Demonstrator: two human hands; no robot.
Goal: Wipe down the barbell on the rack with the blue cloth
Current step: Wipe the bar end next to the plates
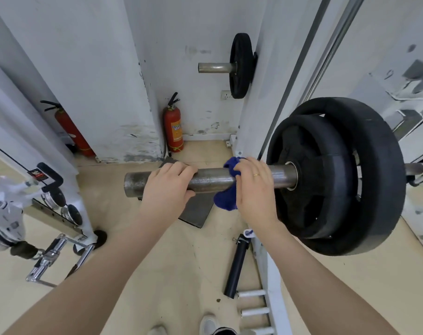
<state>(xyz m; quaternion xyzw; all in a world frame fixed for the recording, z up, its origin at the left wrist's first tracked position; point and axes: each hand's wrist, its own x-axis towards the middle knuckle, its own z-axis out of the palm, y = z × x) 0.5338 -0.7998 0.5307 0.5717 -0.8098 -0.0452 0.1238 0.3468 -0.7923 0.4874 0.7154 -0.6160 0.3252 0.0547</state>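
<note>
Plates (331, 175) first, two black discs stacked on the barbell (210, 178) at my right; the bar's long axis runs straight left to right across my view, its bare steel sleeve ending at my left; I judge the next stroke must travel along that line; the metal looks dull grey, mottled and scuffed; my left hand (168, 187) wraps the sleeve near its free end, steadying it; my right hand (254, 187), nearer the plates, clasps the blue cloth (227, 200) around the bar, a bunched fold hanging below.
</note>
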